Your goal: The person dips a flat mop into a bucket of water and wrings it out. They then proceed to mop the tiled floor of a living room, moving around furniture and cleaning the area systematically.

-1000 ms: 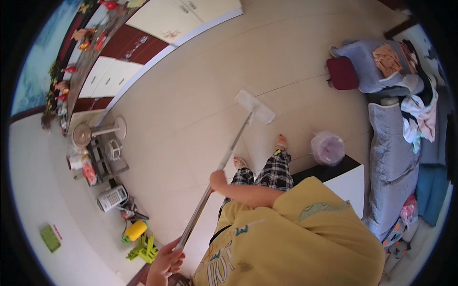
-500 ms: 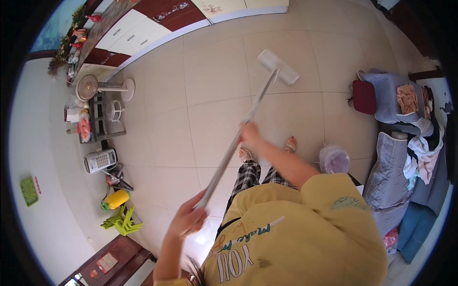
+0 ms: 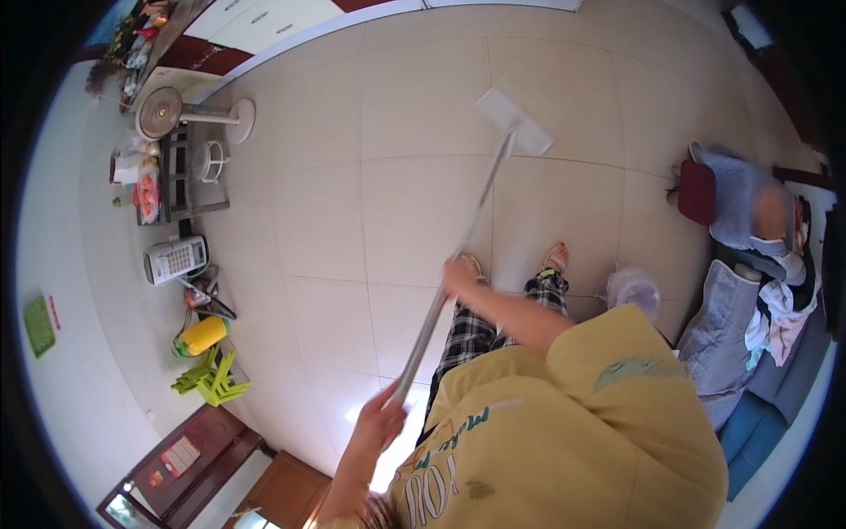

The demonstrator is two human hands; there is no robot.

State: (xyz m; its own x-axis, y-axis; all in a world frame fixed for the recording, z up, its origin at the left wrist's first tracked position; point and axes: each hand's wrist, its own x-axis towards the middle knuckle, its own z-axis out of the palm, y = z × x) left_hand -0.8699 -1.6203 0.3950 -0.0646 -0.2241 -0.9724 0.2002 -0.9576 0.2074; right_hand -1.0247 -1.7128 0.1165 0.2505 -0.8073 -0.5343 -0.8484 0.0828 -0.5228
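A flat mop (image 3: 484, 198) with a long silvery handle slants across the view. Its pale rectangular head (image 3: 515, 122) rests on the tiled floor ahead of my feet. Wrapped round the handle's near end is my left hand (image 3: 381, 421), low and to the left. Farther up, about mid-handle, my right hand (image 3: 460, 278) grips the same pole, its forearm crossing in front of my legs. Both hands are closed on the handle. My feet, in sandals, stand just beyond the right hand.
To the right are a plastic-lined bin (image 3: 633, 291), a dark red stool (image 3: 696, 192) and a sofa (image 3: 723, 322) with clothes. Along the left stand a fan (image 3: 240, 121), a dark rack (image 3: 180, 167), a white heater-like appliance (image 3: 175, 259), a yellow bottle (image 3: 205, 337) and green stools (image 3: 211, 379).
My body and view have shifted forward and turned slightly. My left hand has moved up and to the right in view with the handle's end, and the handle stands steeper.
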